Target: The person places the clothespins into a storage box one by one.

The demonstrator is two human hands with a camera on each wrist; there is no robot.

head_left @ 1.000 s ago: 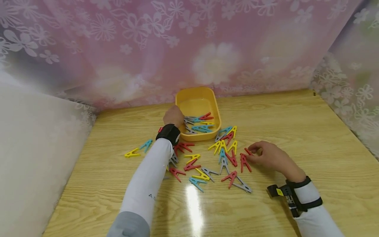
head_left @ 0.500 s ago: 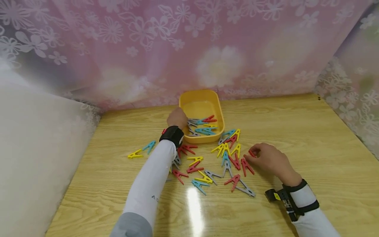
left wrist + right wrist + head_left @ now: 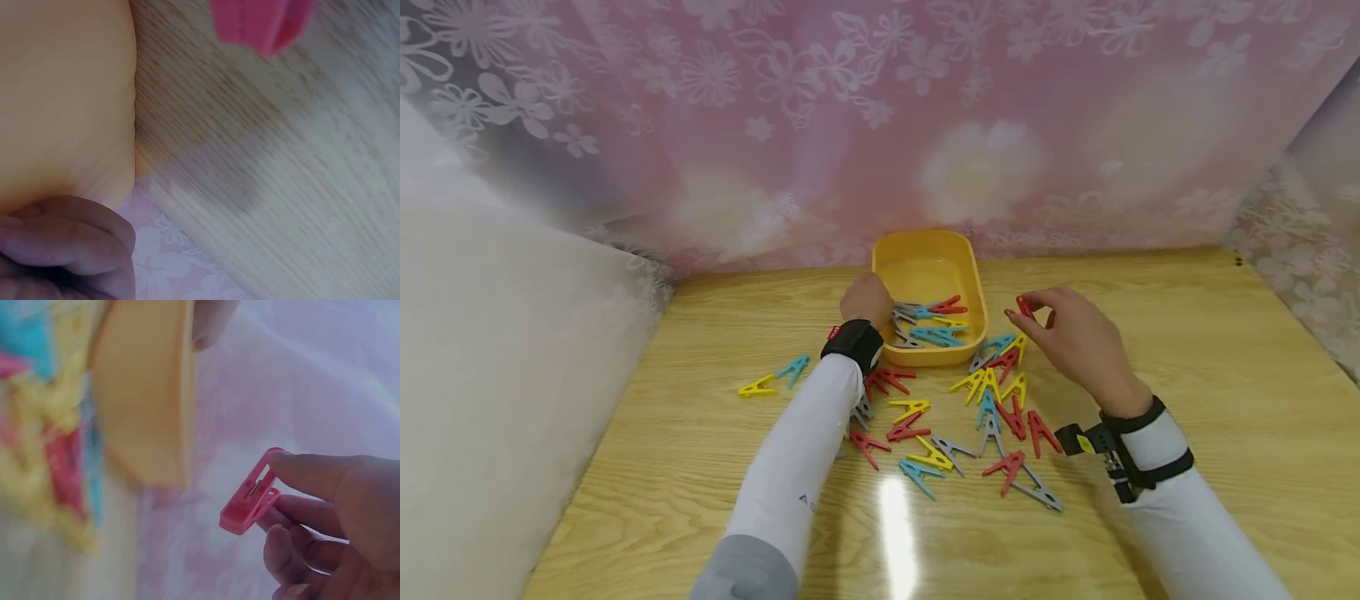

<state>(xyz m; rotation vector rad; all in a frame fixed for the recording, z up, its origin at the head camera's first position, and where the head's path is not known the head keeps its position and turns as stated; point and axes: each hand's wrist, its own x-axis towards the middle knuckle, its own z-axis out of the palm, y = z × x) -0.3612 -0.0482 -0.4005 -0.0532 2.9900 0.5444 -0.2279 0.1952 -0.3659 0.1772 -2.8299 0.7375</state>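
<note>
The red peg (image 3: 1024,307) is a small plastic clothes peg, pinkish red, with a metal spring showing between its two arms in the right wrist view (image 3: 251,500). The right hand (image 3: 1075,337) pinches it at one end between thumb and forefinger, the other fingers loosely curled, and holds it in the air just right of the tray (image 3: 927,250), above the table (image 3: 1187,333). The left hand (image 3: 867,298) rests against the tray's near left rim with its fingers curled at the wall; whether they grip the rim or only touch it cannot be told. The tray is one yellow oblong tub with rounded corners, standing at the far middle of the table. In its near half lie about seven pegs (image 3: 928,323): grey ones to the left, a red one, a yellow one and blue ones; the far half shows bare yellow floor. On the table near the tray lie roughly two dozen more loose pegs (image 3: 958,417) in red, yellow, blue and grey, many touching or overlapping. Well apart to the left lie one yellow peg (image 3: 757,387) and one blue peg (image 3: 793,369), just beside each other.
</note>
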